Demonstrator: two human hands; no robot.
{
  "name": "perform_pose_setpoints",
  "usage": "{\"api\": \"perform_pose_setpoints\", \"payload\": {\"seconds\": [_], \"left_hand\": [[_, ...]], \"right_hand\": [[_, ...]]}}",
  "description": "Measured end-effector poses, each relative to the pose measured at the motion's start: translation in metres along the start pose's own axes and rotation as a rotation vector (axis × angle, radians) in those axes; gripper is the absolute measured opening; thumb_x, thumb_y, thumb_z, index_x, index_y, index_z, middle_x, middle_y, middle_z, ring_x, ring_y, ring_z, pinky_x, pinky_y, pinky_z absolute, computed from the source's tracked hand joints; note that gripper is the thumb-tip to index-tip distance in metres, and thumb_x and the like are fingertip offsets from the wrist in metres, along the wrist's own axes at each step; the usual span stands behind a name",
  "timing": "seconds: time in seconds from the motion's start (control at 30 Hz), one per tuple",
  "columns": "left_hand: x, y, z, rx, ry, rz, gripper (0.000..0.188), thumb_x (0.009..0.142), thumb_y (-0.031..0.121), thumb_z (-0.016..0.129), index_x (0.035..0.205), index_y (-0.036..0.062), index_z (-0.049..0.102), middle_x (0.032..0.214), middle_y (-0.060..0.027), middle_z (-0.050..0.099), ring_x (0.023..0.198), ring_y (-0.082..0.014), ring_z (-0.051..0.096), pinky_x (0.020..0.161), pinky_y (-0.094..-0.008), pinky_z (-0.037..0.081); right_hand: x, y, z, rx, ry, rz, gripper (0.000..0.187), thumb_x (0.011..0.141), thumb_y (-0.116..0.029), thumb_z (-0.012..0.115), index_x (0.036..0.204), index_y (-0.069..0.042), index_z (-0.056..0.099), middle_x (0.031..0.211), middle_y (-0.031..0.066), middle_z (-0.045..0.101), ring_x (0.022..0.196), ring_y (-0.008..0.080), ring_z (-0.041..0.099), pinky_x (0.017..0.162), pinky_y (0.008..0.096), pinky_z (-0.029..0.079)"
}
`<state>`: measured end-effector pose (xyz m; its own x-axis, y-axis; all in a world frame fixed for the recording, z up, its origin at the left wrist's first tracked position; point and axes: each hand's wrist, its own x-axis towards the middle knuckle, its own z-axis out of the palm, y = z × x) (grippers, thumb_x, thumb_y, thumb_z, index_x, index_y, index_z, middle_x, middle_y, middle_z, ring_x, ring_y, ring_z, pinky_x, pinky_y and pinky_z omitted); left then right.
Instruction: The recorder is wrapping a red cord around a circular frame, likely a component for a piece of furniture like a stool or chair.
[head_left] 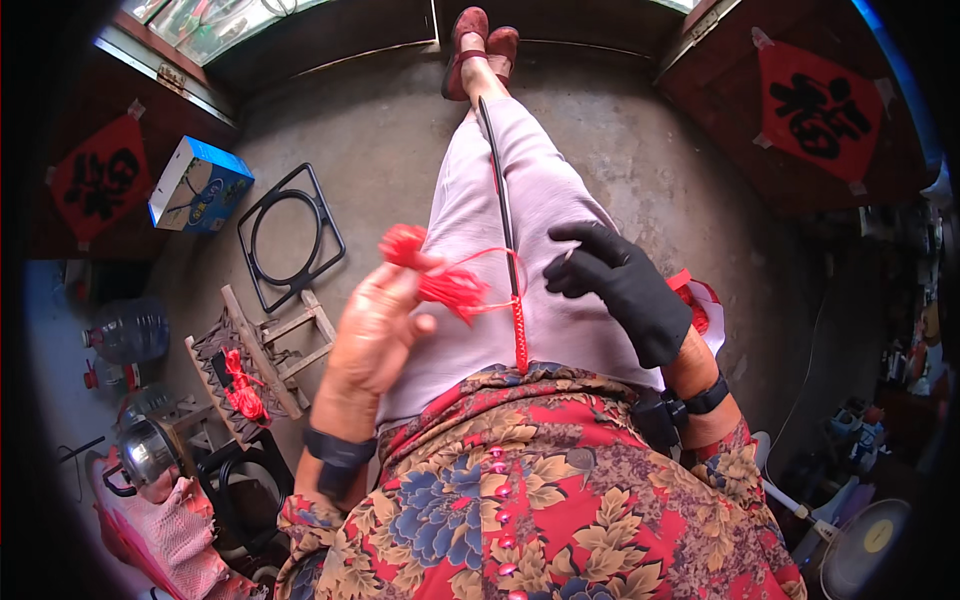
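Note:
My bare left hand [375,325] is closed on a bundle of red cord [450,290], which is slightly blurred. From it a loop of cord runs across to a thin black rod [500,190]. That rod lies lengthwise over my lap, its far tip near my shins. Its near end is covered by a red braided wrapping [520,340] reaching to my waist. Right of the rod, my right hand [630,290], in a black glove, is raised with its fingers bent and apart. I see nothing held in it.
At left are a small wooden stool [265,350] with red cord [243,385] on it, a black square frame with a ring [292,238], a blue box [205,185] and a metal pot [150,455]. A white bag with red contents [700,305] sits by my right thigh.

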<state>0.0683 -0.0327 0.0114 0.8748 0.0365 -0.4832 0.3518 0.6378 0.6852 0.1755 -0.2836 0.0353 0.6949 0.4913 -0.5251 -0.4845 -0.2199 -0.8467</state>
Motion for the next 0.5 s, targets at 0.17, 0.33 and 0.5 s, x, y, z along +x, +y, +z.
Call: {"api": "perform_pose_setpoints", "payload": {"seconds": [0.17, 0.33, 0.5], "left_hand": [[-0.034, 0.051, 0.0, -0.405, -0.189, 0.182, 0.03, 0.101, 0.022, 0.047, 0.126, 0.0056, 0.05, 0.109, -0.0081, 0.06, 0.096, -0.0154, 0.059, 0.068, -0.0266, 0.049], [-0.058, 0.087, 0.021, -0.359, -0.477, 0.448, 0.033, 0.103, 0.027, 0.04, 0.129, 0.0065, 0.043, 0.11, -0.0117, 0.057, 0.107, -0.0265, 0.055, 0.094, -0.0462, 0.047], [-0.036, 0.069, 0.003, 0.329, 0.107, 0.48, 0.032, 0.101, 0.026, 0.045, 0.121, 0.0024, 0.052, 0.107, -0.0111, 0.063, 0.095, -0.0164, 0.063, 0.078, -0.0294, 0.052]], "right_hand": [[0.01, -0.008, 0.022, -0.689, 0.154, -0.686, 0.062, 0.075, -0.023, 0.078, 0.129, -0.004, 0.052, 0.118, 0.0149, 0.062, 0.111, 0.0271, 0.06, 0.097, 0.035, 0.045], [0.022, -0.021, 0.042, -0.853, -0.203, -0.897, 0.026, 0.082, -0.019, 0.071, 0.099, -0.001, 0.065, 0.103, 0.0125, 0.067, 0.101, 0.0255, 0.063, 0.089, 0.0345, 0.048], [0.0, -0.035, 0.02, 0.255, -0.185, -0.169, 0.016, 0.09, -0.01, 0.055, 0.088, 0.004, 0.062, 0.084, 0.0125, 0.065, 0.08, 0.0215, 0.067, 0.081, 0.034, 0.052]]}}
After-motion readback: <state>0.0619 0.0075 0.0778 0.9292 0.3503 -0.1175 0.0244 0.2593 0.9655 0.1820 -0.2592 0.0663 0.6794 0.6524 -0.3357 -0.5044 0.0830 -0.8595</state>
